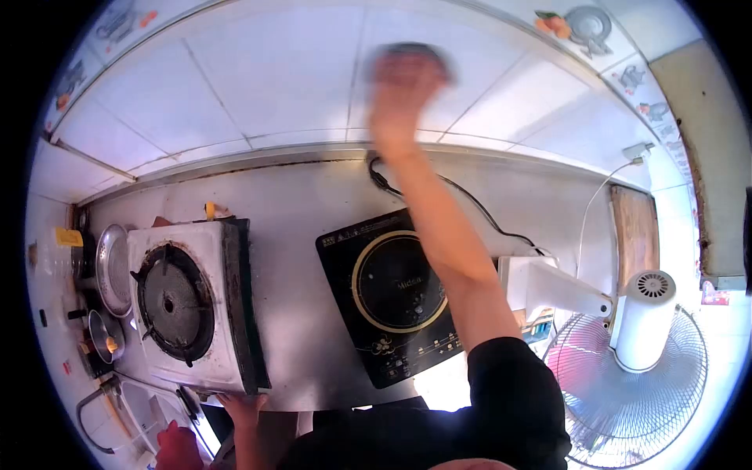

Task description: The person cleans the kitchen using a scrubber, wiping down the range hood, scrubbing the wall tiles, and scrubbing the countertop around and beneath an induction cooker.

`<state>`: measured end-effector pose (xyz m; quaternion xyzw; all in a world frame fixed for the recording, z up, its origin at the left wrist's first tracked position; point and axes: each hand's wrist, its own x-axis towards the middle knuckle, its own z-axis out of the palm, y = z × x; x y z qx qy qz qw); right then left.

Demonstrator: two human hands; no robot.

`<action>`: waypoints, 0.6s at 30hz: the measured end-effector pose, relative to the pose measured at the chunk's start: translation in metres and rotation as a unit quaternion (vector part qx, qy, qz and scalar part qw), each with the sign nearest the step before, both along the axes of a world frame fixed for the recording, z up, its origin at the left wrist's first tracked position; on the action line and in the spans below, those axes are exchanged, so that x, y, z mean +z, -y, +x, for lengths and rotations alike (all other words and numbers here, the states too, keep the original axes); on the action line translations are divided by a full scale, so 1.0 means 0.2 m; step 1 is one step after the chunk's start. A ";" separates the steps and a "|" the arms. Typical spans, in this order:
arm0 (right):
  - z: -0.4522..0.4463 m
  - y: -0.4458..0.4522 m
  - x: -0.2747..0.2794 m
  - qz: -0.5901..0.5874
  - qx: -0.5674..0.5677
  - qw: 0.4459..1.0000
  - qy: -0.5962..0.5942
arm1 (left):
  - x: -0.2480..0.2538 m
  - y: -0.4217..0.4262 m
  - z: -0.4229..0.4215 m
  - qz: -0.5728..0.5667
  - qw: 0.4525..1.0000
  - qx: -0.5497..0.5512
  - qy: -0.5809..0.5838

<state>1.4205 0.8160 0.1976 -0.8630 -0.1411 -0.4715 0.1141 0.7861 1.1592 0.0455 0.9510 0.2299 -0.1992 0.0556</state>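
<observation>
My right hand (pixel 403 94) reaches up to the white wall tiles (pixel 290 70), blurred by motion, and holds a dark pad (pixel 415 53) against them. Its arm passes over the right side of a black induction cooktop (pixel 384 298) on the metal counter (pixel 290 313). At the bottom left, my left hand (pixel 241 406) rests at the counter's front edge, by the lower corner of a white gas stove (pixel 180 305). Its fingers are small and partly hidden there.
A white fan (pixel 634 376) stands at the right, near a wooden board (pixel 634 235). A black cable (pixel 486 211) runs behind the cooktop. At the left are a metal strainer (pixel 115 270), a small pan (pixel 106 337) and a sink (pixel 145 407).
</observation>
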 end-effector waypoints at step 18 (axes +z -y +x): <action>0.20 1.01 -0.01 0.143 -0.050 0.968 0.200 | 0.10 -0.04 0.08 -0.085 0.994 0.052 0.035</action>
